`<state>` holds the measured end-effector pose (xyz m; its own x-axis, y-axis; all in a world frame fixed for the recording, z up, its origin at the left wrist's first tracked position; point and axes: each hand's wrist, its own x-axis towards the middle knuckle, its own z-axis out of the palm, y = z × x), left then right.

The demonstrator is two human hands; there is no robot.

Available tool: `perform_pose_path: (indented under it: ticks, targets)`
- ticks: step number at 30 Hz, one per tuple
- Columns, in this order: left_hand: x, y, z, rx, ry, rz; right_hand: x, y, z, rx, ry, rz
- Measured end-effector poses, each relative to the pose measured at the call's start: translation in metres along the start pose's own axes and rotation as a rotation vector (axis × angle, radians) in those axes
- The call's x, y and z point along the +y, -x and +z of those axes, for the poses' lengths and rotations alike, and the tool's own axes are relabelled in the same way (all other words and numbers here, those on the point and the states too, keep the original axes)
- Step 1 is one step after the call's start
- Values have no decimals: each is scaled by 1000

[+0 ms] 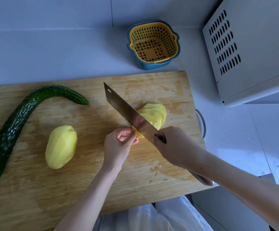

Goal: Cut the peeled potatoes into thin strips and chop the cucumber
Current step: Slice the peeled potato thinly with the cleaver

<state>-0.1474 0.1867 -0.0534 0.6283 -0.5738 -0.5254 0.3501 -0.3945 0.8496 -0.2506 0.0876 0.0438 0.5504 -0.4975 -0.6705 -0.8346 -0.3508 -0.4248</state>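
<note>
On the far left of the cutting board (85,189) the cucumber (18,124) lies whole and curved, untouched. It is round and rests on a board that looks damp in patches, so it may roll once the chopping reaches it. Just right of it, toward the near side, a whole peeled potato (61,147) waits. Its slick skinless surface could slide under the blade unless a flat face is cut first.

The real danger sits at the middle. The left hand (118,144) has its fingers curled in and pinches the last small stub of potato (139,134) between fingertips and thumb. The stub is so short that the fingertips lie just beside the knife (128,112), whose broad blade slants across the board from far left to near right. With so little potato left to hold, the stub could tip or shoot out, and the blade would then come down on a fingertip or knuckle. A slice that sticks to the steel could also drag the stub sideways.

On the right of the blade, the slices already cut (155,114) lean in a fan. They have yet to be cut into strips, and a loose stack may slump and give uneven strips.

The right hand (173,145) wraps its fingers closed round the handle close to the blade. A wet grip there could twist.

Far behind, the strainer basket (153,45) stands well apart from the work.
</note>
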Motion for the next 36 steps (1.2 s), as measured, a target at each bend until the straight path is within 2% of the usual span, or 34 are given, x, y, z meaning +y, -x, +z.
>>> perform_pose_path:
  ticks: [17, 26, 30, 36]
  targets:
    - [-8, -3, -4, -3, -25, 68, -4, -13, 4, -48, 20, 17]
    - [-8, -4, -5, -35, -9, 71, 0, -28, 29, 52, 56, 0]
    - [-9, -4, -6, -69, -58, 88, 5, -28, 36, 112, 12, -8]
    - [-10, -3, -4, -42, -141, 127, 6, -22, 33, 78, -137, -64]
